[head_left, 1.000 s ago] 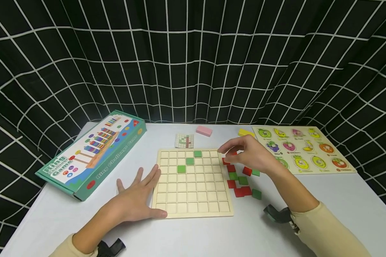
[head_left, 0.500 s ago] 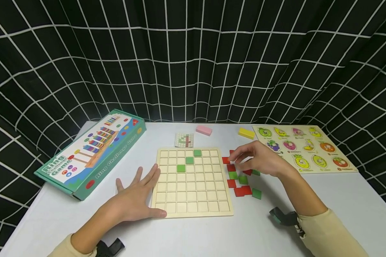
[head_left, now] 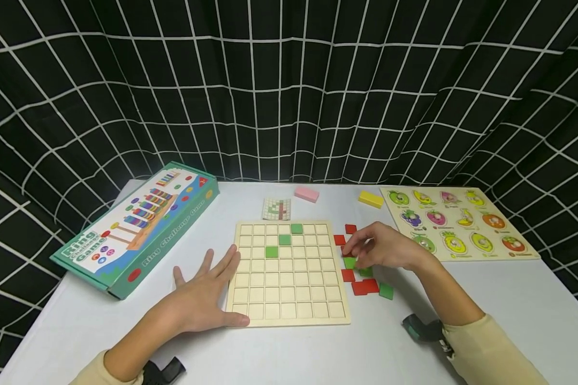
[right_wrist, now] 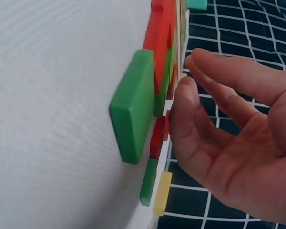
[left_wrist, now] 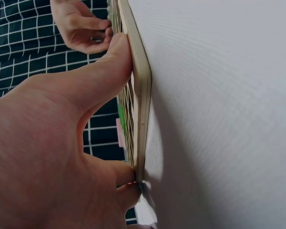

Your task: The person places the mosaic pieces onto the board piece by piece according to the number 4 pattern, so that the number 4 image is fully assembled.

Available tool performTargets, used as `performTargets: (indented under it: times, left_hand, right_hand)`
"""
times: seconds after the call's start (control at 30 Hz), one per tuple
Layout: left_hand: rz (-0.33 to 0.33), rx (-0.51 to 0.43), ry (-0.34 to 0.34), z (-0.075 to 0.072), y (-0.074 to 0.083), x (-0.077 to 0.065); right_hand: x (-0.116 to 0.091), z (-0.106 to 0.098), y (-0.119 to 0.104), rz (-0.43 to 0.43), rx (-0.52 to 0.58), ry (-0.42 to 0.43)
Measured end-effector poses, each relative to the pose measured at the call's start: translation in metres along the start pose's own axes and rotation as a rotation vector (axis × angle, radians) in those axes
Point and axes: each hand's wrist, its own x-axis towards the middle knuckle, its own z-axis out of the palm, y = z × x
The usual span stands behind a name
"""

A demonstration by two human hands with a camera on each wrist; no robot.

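My left hand (head_left: pixel 199 302) rests with spread fingers along the left edge of a wooden grid board (head_left: pixel 289 294), its thumb on the near left corner. In the left wrist view the thumb lies over the board's rim (left_wrist: pixel 142 95). Three green square tiles sit in cells of the board in a diagonal, one being this green tile (head_left: pixel 272 252). Over the loose tiles right of the board hovers my right hand (head_left: pixel 385 246), fingers bent downward. The right wrist view shows a gap between its thumb and fingers with nothing in it. Red tiles (head_left: pixel 348 275) and green tiles (head_left: pixel 386 291) lie scattered beneath, partly hidden.
A small printed pattern card (head_left: pixel 276 209) lies behind the board, near a pink block (head_left: pixel 306 194) and a yellow block (head_left: pixel 370 199). A fruit puzzle board (head_left: pixel 462 251) is at the right. To the left lies a green game box (head_left: pixel 135 230).
My right hand has moved from the board's far right corner to the right and nearer, over the loose tiles. The left hand stays on the board, and the three green tiles are unchanged.
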Motion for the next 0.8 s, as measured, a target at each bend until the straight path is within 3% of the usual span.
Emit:
performTargets:
  times: [0.8]
  left_hand:
    - [-0.001, 0.006, 0.004, -0.001, 0.000, 0.000]
  right_hand:
    - [-0.002, 0.014, -0.007, 0.031, -0.258, 0.092]
